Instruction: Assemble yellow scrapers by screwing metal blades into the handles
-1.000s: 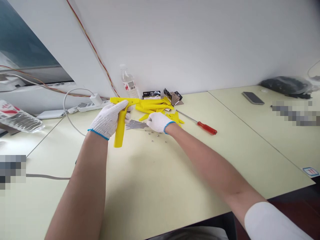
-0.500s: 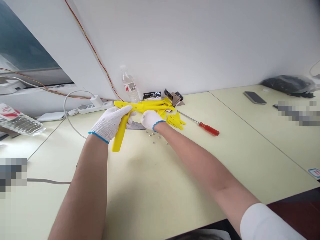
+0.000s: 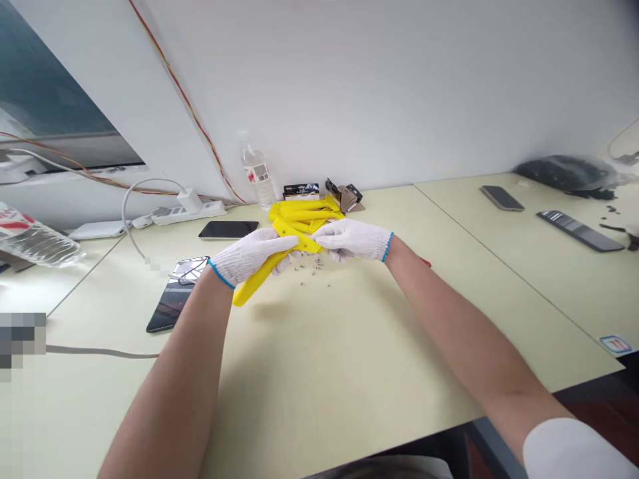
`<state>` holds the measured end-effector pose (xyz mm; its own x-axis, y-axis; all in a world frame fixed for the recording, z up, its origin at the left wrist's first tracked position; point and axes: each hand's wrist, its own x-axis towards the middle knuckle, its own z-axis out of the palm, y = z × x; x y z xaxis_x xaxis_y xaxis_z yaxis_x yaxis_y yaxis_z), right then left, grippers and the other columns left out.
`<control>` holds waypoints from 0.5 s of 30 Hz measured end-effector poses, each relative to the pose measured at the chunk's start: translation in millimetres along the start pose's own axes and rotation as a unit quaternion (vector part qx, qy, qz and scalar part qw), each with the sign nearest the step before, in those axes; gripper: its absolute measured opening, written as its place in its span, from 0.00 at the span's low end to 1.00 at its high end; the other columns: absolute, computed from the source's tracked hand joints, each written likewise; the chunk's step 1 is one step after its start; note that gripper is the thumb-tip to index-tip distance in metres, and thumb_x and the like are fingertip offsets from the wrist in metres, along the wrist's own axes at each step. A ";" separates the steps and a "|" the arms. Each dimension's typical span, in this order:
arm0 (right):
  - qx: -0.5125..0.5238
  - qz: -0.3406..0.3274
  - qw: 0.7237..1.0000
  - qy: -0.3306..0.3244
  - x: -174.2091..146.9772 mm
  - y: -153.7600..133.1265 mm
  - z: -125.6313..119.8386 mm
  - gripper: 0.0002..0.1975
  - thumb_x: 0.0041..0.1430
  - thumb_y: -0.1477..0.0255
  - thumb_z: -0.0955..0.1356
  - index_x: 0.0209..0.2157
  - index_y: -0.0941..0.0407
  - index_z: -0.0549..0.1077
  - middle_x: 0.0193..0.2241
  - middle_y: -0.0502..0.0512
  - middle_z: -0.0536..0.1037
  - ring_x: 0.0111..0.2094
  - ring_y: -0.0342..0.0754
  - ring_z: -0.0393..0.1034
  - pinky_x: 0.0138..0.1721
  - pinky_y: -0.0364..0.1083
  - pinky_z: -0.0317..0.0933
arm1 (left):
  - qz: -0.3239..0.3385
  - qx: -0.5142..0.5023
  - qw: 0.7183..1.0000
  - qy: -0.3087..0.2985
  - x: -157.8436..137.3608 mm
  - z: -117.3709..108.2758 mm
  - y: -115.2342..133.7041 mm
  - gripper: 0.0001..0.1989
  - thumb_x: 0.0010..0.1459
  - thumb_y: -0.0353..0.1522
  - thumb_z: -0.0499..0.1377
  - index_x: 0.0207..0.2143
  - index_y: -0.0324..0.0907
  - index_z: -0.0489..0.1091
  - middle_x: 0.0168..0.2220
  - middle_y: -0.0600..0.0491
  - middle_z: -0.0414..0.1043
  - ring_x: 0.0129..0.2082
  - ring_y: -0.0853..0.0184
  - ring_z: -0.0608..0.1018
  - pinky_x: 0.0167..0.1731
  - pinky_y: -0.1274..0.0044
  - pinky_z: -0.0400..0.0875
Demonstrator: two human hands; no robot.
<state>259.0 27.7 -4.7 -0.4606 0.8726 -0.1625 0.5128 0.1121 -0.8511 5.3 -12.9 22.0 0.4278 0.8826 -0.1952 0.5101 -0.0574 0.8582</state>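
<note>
Both my hands wear white knit gloves with blue cuffs. My left hand [image 3: 254, 254] is closed around a yellow plastic T-shaped handle [image 3: 249, 291], where its shaft meets a crosspiece with small holes. The shaft points down toward me, above the table. My right hand [image 3: 352, 241] pinches the right end of the crosspiece, its lower fingers partly hidden; whether it also holds something small I cannot tell. Small metal screws or nuts [image 3: 315, 267] lie scattered just below. Behind the hands is a pile of similar yellow handles [image 3: 304, 213].
Small black boxes [image 3: 301, 191] and a water bottle [image 3: 257, 174] stand by the wall. A power strip [image 3: 190, 211], a phone [image 3: 228, 230] and a dark tablet [image 3: 167, 306] are at left. Two more phones [image 3: 502, 198] lie at right. A red screwdriver end [image 3: 426, 263] shows behind my right forearm.
My right hand has come from beside the yellow pile to the end of the crosspiece. My left hand has shifted right with the handle, which has turned so the crosspiece slants down to the right.
</note>
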 end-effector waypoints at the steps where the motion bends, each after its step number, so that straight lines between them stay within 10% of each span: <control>1: 0.002 0.004 1.000 -0.002 -2.8 1.2 -1.0 0.37 0.73 0.64 0.49 0.12 0.65 0.64 0.24 0.55 0.77 0.40 0.34 0.75 0.32 0.28 0.55 | 0.007 -0.011 1.000 -0.012 0.9 1.1 -0.9 0.23 0.64 0.48 0.58 0.23 0.41 0.70 0.24 0.51 0.71 0.25 0.67 0.70 0.31 0.73 0.67; 5: 0.010 0.022 1.000 -0.012 -9.9 9.4 0.0 0.38 0.71 0.63 0.45 0.10 0.66 0.57 0.25 0.56 0.77 0.38 0.37 0.74 0.32 0.32 0.56 | 0.019 -0.017 0.999 -0.034 4.5 2.7 -6.2 0.23 0.66 0.48 0.57 0.24 0.42 0.70 0.24 0.52 0.71 0.25 0.66 0.70 0.31 0.73 0.66; 15: -0.073 0.031 0.997 0.025 -26.7 18.1 -0.3 0.31 0.71 0.64 0.52 0.22 0.62 0.75 0.30 0.54 0.81 0.37 0.37 0.77 0.32 0.32 0.60 | 0.008 0.035 0.999 -0.022 5.9 13.3 2.9 0.20 0.63 0.50 0.59 0.31 0.43 0.72 0.30 0.52 0.74 0.29 0.64 0.74 0.31 0.73 0.69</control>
<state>280.7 6.6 -15.7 -0.3904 0.9019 -0.1850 0.6407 0.1218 -0.7581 19.3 -14.0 17.0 0.4673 0.8603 -0.2038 0.5534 -0.1048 0.8263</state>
